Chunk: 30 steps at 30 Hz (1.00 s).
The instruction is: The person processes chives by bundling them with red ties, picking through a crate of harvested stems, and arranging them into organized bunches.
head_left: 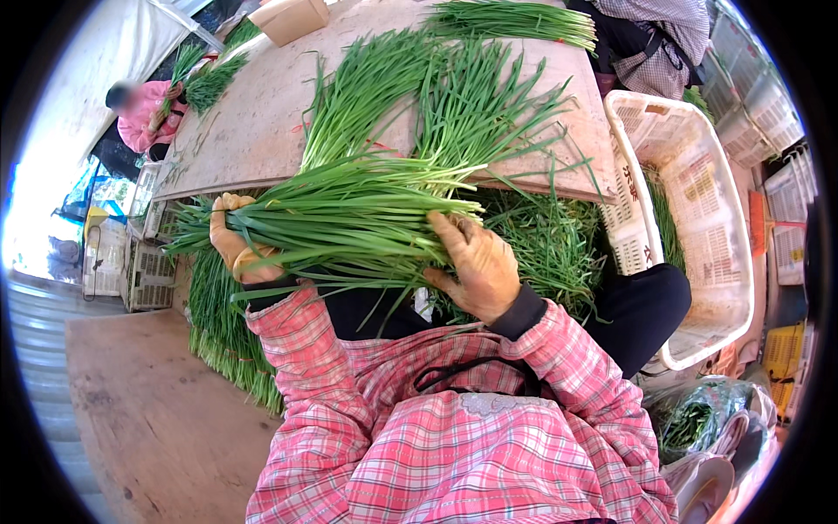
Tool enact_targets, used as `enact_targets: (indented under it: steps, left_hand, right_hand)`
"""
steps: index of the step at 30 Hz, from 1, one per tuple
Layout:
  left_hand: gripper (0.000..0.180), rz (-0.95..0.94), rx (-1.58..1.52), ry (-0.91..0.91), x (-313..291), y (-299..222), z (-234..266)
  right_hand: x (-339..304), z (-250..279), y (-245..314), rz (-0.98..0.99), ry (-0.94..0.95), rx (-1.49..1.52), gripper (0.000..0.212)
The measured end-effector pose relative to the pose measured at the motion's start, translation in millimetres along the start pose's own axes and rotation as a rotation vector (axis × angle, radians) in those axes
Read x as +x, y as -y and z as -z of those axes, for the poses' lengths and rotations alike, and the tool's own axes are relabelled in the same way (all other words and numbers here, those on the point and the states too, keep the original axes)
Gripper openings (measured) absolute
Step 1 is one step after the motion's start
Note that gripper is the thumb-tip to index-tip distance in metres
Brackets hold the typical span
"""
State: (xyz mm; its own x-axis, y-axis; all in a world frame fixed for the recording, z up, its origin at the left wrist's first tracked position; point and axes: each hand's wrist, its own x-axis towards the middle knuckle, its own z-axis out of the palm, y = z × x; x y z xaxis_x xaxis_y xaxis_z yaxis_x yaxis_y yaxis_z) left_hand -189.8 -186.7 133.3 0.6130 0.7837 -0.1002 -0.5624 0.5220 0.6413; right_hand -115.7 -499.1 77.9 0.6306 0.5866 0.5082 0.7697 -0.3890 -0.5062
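Note:
A large bunch of green garlic chives [349, 214] lies sideways across my lap at the table's near edge. Its pale stem ends point right and its leaf tips trail left. My left hand [234, 237], in a tan glove, curls around the leafy end. At the stem end, my right hand [480, 266], gloved too, closes thumb and fingers on the stalks. Just beyond, two more piles of chives [371, 92] rest on the wooden table [236, 131]. Loose green leaves [554, 244] are heaped below the table edge, beside my right hand.
A white plastic crate [724, 253] stands at my right, with a plastic bag of greens [703, 415] nearer. More chives [227, 341] stand low at my left beside a wooden board [166, 410]. Across the table are another bunch [515, 22], a cardboard box [288, 19] and two other people.

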Motion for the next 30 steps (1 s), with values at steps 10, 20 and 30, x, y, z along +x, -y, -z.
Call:
enact_targets:
  steps: [10, 20, 30]
  left_hand:
    - [0.02, -0.078, 0.245, -0.15, 10, 11, -3]
    - [0.02, -0.146, 0.19, -0.284, 26, -6, 26]
    - [0.014, -0.063, 0.163, -0.059, 20, -8, 30]
  right_hand:
    - [-14, 24, -64, -0.012, -0.242, -0.265, 0.016]
    - [-54, 42, -89, -0.051, 0.194, -0.134, 0.021]
    - [7, -11, -20, 0.199, 0.272, -0.032, 0.004]
